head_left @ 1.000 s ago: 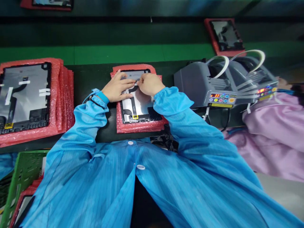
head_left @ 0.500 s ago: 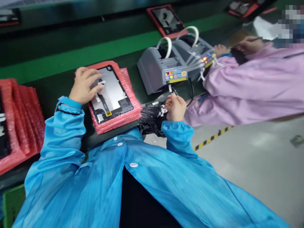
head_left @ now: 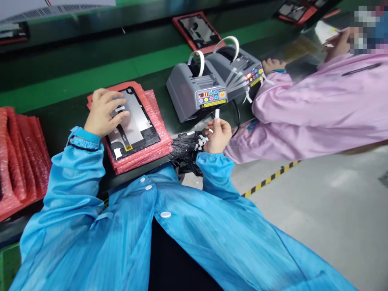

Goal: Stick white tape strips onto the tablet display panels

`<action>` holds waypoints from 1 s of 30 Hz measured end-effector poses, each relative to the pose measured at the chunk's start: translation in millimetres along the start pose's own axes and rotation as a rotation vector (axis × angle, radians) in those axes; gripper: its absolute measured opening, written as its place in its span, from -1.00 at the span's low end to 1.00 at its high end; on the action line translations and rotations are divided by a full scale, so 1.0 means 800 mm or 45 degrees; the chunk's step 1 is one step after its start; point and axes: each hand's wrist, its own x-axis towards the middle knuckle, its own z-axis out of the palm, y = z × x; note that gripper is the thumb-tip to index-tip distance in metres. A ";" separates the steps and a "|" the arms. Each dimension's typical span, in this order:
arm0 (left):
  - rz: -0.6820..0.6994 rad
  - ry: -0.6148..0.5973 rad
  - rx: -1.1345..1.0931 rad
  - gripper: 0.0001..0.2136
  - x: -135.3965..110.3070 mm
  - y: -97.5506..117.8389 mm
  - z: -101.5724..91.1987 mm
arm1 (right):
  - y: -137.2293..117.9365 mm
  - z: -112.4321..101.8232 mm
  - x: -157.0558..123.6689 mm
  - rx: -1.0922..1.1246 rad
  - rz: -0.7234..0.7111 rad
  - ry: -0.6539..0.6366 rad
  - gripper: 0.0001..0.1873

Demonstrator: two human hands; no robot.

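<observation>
My left hand point(head_left: 106, 112) lies with its fingers spread over the left side of a tablet screen panel point(head_left: 138, 115), its back face up. The panel is black-edged with a silvery middle, a dark flex cable point(head_left: 123, 135) and a small yellow-framed square. Under it is a stack of red bubble-wrap sleeves point(head_left: 145, 151). Off to the right, my right hand point(head_left: 218, 136) pinches a short white strip of tape point(head_left: 217, 113) between thumb and finger, just below the front of a grey tape dispenser point(head_left: 188, 91).
A second tape dispenser point(head_left: 239, 72) stands beside the first. Black plastic with white scraps point(head_left: 189, 147) lies by my right hand. More red sleeves point(head_left: 26, 157) are stacked at left; another panel point(head_left: 198, 30) lies behind. A co-worker's pink sleeve point(head_left: 303, 121) is at right.
My right hand has closed on the tape strip, which hung at the dispenser's mouth before. My left hand stays on the panel. The whole view has shifted slightly.
</observation>
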 end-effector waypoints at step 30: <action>0.379 -0.218 -0.281 -0.65 0.036 0.069 0.036 | -0.071 0.072 -0.049 -0.068 -0.428 -1.189 -0.38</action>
